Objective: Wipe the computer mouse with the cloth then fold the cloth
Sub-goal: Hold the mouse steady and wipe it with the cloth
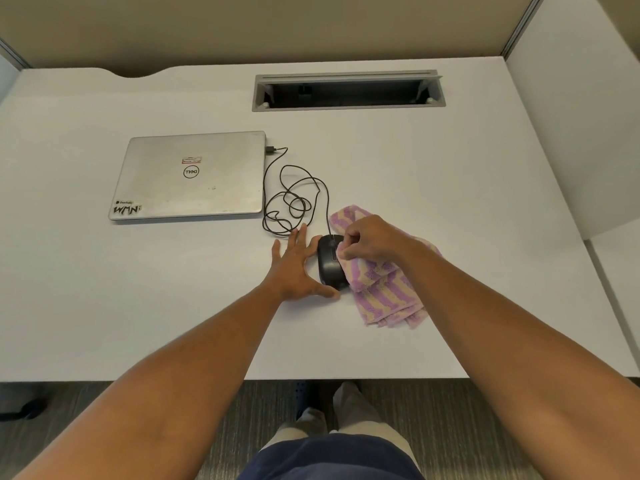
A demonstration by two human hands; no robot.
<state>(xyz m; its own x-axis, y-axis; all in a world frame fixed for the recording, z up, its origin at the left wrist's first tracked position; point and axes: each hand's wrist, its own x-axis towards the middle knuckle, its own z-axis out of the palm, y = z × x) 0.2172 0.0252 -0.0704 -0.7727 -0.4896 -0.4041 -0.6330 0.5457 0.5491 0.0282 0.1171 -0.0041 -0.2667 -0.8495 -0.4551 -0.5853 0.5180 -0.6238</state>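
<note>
On mouse (329, 261): cloth (384, 289), right hand (369, 242)

The mouse (330, 263) lies on the desk (450, 188) between laptop (192, 176) at left and cloth (384, 289) at right.

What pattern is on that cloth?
The cloth has wavy purple and cream stripes, clearest in the head view.

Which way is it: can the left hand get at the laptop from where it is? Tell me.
Probably yes. The left hand lies open beside the mouse, holding nothing; only the loose cable lies near its path to the closed laptop.
</note>
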